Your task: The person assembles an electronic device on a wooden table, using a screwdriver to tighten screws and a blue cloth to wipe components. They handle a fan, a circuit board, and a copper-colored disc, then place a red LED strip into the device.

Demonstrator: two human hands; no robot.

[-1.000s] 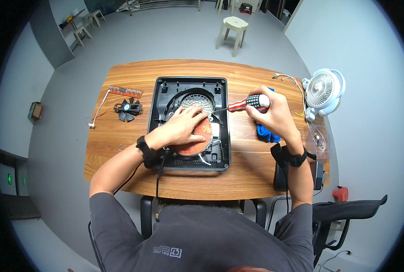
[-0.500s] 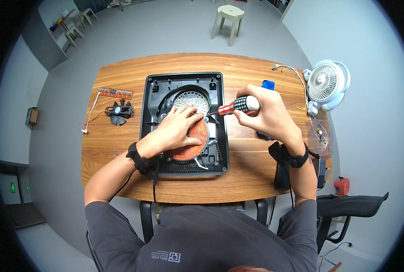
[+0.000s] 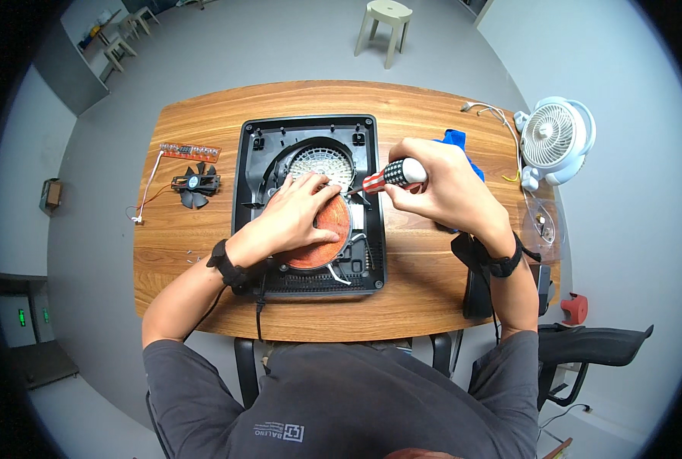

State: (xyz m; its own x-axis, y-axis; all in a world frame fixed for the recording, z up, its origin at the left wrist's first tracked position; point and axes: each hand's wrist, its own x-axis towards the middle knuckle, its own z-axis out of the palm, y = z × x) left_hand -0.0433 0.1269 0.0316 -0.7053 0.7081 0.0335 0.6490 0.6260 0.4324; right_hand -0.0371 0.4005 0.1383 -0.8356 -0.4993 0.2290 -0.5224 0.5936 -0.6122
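Observation:
A black plastic housing (image 3: 246,164) lies on the wooden table in front of me, its inside facing up. It looks like the base of an induction cooker, with a round copper coil (image 3: 339,223) in its nearer half. My left hand (image 3: 299,210) rests on the coil with fingers spread, partly covering it. In my right hand (image 3: 452,183) is a screwdriver (image 3: 375,182) with a red, white and dark patterned handle. Its shaft points left, and its tip meets the coil's upper right edge near my left fingertips; the exact contact point is too small to make out.
Left of the housing are a small black fan (image 3: 196,183) and an orange circuit board (image 3: 190,152) with wires. Blue cloth (image 3: 456,139) lies beyond my right hand. A white desk fan (image 3: 549,136) and a clear plastic tray (image 3: 541,233) stand at the table's right edge.
The whole view has shifted slightly. My right hand and the screwdriver are a little further left, nearer the coil, and more blue cloth shows. My left hand stays on the coil.

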